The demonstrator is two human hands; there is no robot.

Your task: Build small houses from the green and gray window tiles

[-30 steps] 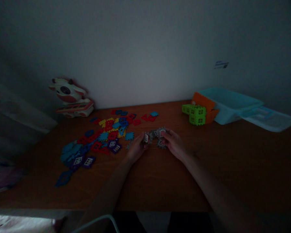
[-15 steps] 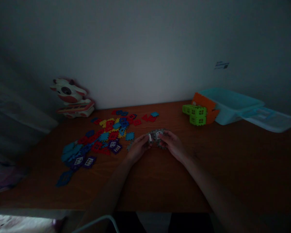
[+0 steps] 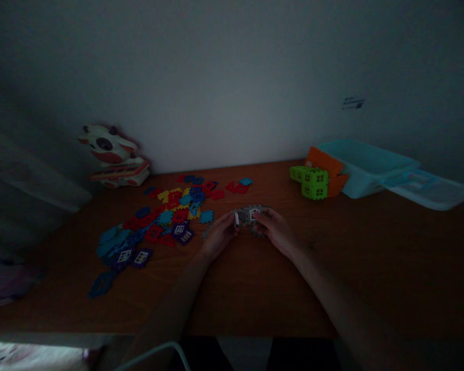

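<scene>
Head view, the only one, dim and soft in fine detail. Low at centre: left hand (image 3: 217, 237) and right hand (image 3: 276, 230), close to each other but not touching, each pinching one end of a grey panel assembly (image 3: 245, 216). Placed at or just over the table (image 3: 235, 293); too dark to tell whether lifted or resting. On the right part, a white window insert (image 3: 252, 214), partly covered by the right thumb; at the left end, a second white insert (image 3: 237, 219), seen nearly edge-on beside the left fingertips. By the look of it, a matter of fitting toothed edges together at an angle. Impossible to tell from here whether fully seated

For doing it well: grip close to the seam, not out at the corners, to avoid flexing the plates. Match teeth to gaps first, then press from one end of the edge to the other, thumbs above, fingers backing from beneath. Brace the right part firmly while seating the left; probably prone to popping loose under any twist

Just beside the left hand: another grey piece (image 3: 206, 233), partly hidden. Further left, loose panels (image 3: 181, 214) in red, blue, yellow and purple. Right, well apart: green block (image 3: 315, 184) next to orange panels (image 3: 327, 164), in front of a pale blue bin (image 3: 375, 170)
</scene>
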